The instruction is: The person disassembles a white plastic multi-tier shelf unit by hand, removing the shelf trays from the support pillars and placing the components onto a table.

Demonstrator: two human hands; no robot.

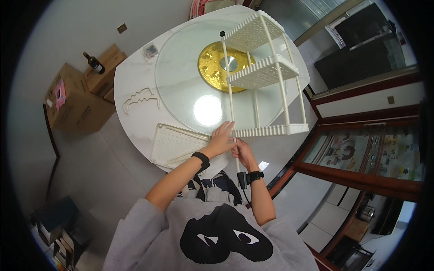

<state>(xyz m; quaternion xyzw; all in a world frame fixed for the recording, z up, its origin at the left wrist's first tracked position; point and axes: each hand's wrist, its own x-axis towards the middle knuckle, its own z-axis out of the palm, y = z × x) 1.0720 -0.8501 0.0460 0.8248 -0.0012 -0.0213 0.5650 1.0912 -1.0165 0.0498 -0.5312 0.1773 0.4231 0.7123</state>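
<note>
A white plastic shelf rack (266,72) with three perforated tiers joined by poles stands at the table's right. My left hand (220,141) is at the near left corner of its lowest tier, fingers bent around the corner and partly hidden. Just below that corner, my right hand (244,153) grips a white pole (237,165), which runs from the corner toward my body. Beside my left hand lies a loose perforated white shelf tray (169,141) with a white pole across it.
Bent white tubes (141,99) and a small clear packet (150,51) lie on the white table (131,79). A round glass turntable (181,90) with a gold centre (210,63) sits under the rack. Left are cardboard boxes (74,99) and a dark bottle (94,63).
</note>
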